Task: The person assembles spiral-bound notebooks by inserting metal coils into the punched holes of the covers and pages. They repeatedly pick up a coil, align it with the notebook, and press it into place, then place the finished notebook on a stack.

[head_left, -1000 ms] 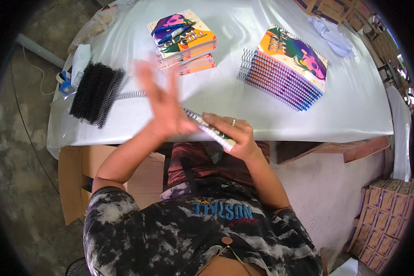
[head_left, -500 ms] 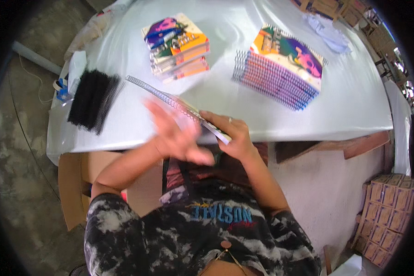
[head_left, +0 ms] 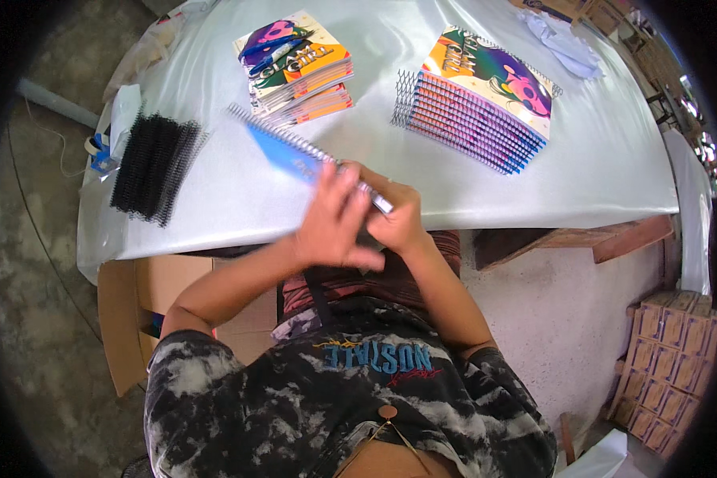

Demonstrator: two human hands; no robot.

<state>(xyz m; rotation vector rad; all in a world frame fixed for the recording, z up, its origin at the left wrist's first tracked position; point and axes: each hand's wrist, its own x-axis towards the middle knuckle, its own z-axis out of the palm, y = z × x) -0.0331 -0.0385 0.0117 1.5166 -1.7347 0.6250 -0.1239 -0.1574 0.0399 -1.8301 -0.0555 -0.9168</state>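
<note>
Above the near part of the table, a spiral notebook (head_left: 277, 151) is held at a slant, its blue face turned partly toward me and its wire coil along the upper edge. My right hand (head_left: 396, 213) is closed around its lower right end. Against the coil beside it lies my left hand (head_left: 336, 221), fingers stretched and spread, slightly blurred. Part of the notebook is hidden behind both hands. To the left rests a bundle of black spiral coils (head_left: 153, 167). Farther back stand a stack of colourful-covered books (head_left: 295, 68) and, to the right, a stack of coil-bound notebooks (head_left: 479, 103).
A shiny white cover drapes the table (head_left: 589, 179). Blue tape (head_left: 99, 151) lies at its left edge, and a crumpled pale cloth or plastic (head_left: 566, 48) at the far right. An open cardboard box (head_left: 119, 319) sits below left; several small cartons (head_left: 669, 366) are piled lower right.
The notebook has rolled so that its blue face now shows. My left hand has moved right along the coil, close to my right hand, which stays gripping the end.
</note>
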